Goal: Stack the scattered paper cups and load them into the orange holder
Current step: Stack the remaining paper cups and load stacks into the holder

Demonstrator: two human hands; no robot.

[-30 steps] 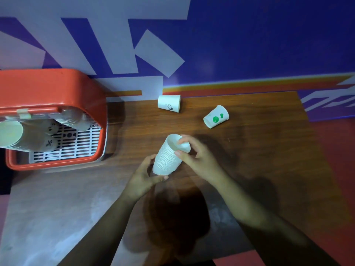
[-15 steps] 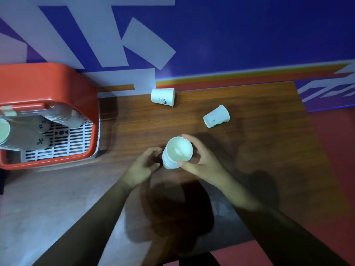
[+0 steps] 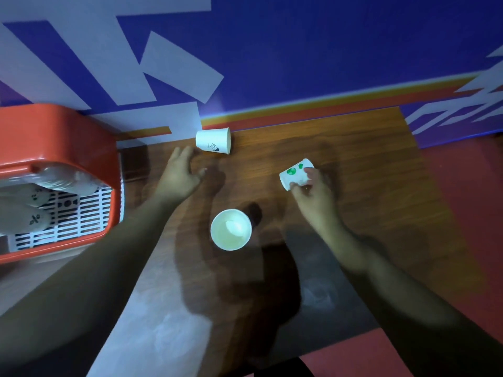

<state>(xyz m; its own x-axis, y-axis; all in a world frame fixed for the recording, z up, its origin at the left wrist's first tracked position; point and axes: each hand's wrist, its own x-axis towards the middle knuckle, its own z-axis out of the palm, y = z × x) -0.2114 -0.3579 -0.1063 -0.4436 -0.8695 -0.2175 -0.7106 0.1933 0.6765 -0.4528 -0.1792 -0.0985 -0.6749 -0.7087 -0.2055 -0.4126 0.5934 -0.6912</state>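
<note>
Now the stack of cups stands upright on the wooden counter, mouth up, between the 2 forearms, and neither hand touches it. The right hand grips a cup with green dots, its fingers and thumb curled round the cup's side. That cup is tilted, rim pointing down and to the left, and whether it rests on the counter or is lifted just off it cannot be told. The left hand is wide, fingers straight and spread above the counter, and holds nothing. Its fingertips are just beside a second loose cup that lies on its side at the back edge of the counter, against the blue wall. At the far left sits the orange holder, with several stacked cups lying in it over a white slotted grid.
</note>
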